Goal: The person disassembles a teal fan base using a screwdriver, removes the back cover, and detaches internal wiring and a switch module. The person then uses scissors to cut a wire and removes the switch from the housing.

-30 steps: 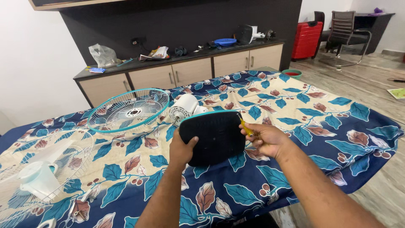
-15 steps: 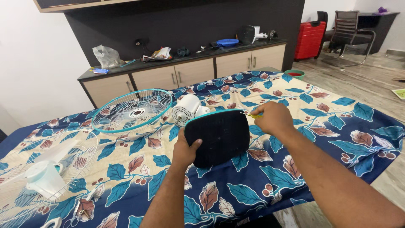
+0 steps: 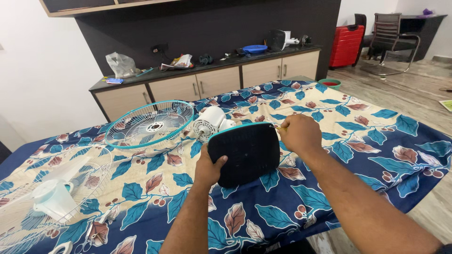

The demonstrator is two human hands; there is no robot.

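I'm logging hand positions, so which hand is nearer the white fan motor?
Left. The left hand grips the black base just below the motor; the right hand is farther right.

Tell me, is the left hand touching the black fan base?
Touching. The head view shows the left hand gripping the lower left edge of the black fan base, thumb pressed on its face.

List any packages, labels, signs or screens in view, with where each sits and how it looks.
Plastic bag: on the dark counter, left end; crumpled, clear-grey.
Printed papers: on the counter, mid-left; a loose, colourful heap.
Green sheet: on the floor, far right edge; flat, green and white.
No screens or signs show.
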